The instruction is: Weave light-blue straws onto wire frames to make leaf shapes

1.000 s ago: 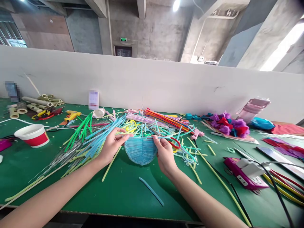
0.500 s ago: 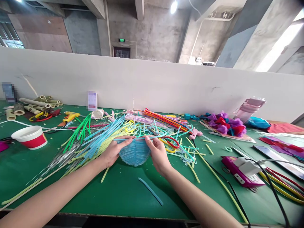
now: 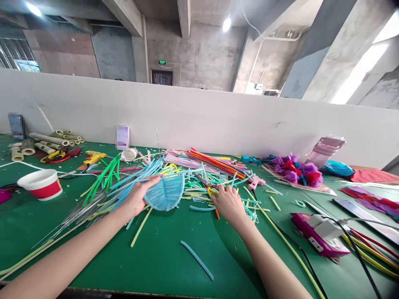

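Observation:
My left hand (image 3: pixel 137 197) pinches the left upper edge of a light-blue, leaf-shaped piece made of fuzzy pipe cleaners (image 3: pixel 165 193). The piece hangs upright above the table, with a thin wire rising from its top. To the right, my right hand (image 3: pixel 229 203) is closed over the handles of a pair of scissors (image 3: pixel 213 191). Its fingers cover most of the yellow and red grips, and the blades point up and left into the pile. Near my left hand lie loose blue pipe cleaners (image 3: pixel 127 182). A short blue strip (image 3: pixel 197 260) rests on the green table in front.
Orange pipe cleaners (image 3: pixel 215 162) lie at the back, beside a pink glue gun (image 3: pixel 256 182). A paper cup (image 3: pixel 40 185) and yellow glue gun (image 3: pixel 93 158) stand left. On the right are a magenta power strip (image 3: pixel 321 234), cables and purple-red flowers (image 3: pixel 293 168).
My right hand has let go of the blue piece and moved right onto the scissors. My left hand has shifted left with the piece, which is now slightly tilted.

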A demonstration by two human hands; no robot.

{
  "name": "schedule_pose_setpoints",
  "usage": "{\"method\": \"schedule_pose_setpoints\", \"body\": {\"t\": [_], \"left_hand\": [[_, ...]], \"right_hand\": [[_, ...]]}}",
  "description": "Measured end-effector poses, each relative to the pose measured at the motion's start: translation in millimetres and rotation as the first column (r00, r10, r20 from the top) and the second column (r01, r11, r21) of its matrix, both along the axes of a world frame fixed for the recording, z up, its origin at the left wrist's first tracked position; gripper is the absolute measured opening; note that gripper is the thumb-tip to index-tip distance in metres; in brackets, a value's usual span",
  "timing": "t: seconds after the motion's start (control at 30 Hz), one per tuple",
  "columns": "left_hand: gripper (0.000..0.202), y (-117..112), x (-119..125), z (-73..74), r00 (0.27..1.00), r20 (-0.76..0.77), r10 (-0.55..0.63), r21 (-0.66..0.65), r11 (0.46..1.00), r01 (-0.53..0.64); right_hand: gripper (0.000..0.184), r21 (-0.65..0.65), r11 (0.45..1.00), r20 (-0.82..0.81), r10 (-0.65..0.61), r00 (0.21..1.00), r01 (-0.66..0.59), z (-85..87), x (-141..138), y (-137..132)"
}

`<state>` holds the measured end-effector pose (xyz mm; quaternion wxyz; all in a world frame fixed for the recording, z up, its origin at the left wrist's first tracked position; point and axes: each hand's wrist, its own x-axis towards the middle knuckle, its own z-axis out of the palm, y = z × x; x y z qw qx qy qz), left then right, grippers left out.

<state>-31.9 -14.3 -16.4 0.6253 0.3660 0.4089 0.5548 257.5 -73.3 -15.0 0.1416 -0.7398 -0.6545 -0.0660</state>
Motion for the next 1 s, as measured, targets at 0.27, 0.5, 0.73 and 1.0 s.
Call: {"method": "schedule_pose_setpoints", "body": {"t": [0.27, 0.5, 0.73, 1.0], "left_hand": [[0.03, 2.3, -0.1, 1.1, 0.998, 0.055, -0.002, -0.037, 0.999, 0.004], [0.032, 15.2, -5.4, -0.6, 0.985, 0.143, 0.1, -0.052, 0.994, -0.093], [0.031, 18.0, -7.9, -2.1, 0.979, 0.169, 0.112, -0.055, 0.993, -0.104], [0.024, 16.5, -3.1, -2.9, 0.982, 0.148, 0.12, -0.042, 0.992, -0.115]], "right_hand": [[0.034, -0.044, 0.999, -0.183, 0.006, 0.983, -0.014, -10.5, 6.2, 10.3], [0.048, 0.035, 0.993, -0.473, 0.117, 0.873, -0.114, -1.8, 5.1, 12.9], [0.041, 0.276, 0.838, -0.874, 0.423, 0.239, -0.471, -1.6, -30.7, -1.6], [0.059, 0.314, 0.662, -0.905, 0.425, -0.004, -0.681, -12.0, -39.3, -7.7]]}}
